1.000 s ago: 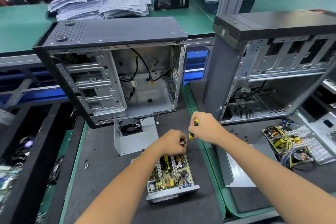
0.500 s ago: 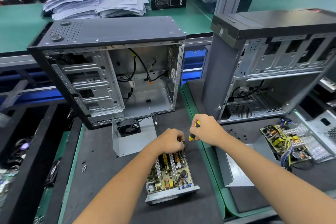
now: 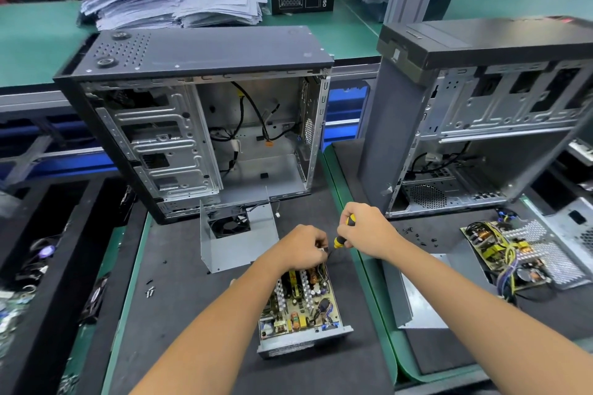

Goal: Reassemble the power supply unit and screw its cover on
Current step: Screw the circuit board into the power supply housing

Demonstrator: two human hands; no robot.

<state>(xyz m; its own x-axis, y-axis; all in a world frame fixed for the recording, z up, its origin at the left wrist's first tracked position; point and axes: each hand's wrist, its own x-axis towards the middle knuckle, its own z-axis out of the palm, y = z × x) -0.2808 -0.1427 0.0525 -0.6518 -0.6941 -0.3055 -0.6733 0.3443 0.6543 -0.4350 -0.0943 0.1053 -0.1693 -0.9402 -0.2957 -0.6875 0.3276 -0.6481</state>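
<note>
The open power supply unit (image 3: pixel 301 305) lies on the dark mat in front of me, its circuit board exposed in a grey metal tray. My left hand (image 3: pixel 301 247) rests on the unit's far end, fingers pinched on something small that I cannot make out. My right hand (image 3: pixel 365 231) grips a yellow-and-black screwdriver (image 3: pixel 343 236), its tip angled down toward the far right corner of the unit, close to my left fingers. The grey cover with the fan (image 3: pixel 237 237) stands upright just behind and left of the unit.
Two open computer cases (image 3: pixel 199 125) (image 3: pixel 481 125) stand behind the work area. A second bare board (image 3: pixel 503 256) and a metal sheet (image 3: pixel 420 295) lie to the right. Loose screws (image 3: pixel 150 291) lie on the mat at left, with more (image 3: pixel 420 236) at right. Paper stacks (image 3: pixel 173 3) sit at the back.
Both hands stay at the unit's far end. The screwdriver has tilted slightly and its handle sits a little differently in my right hand. The view has shifted slightly.
</note>
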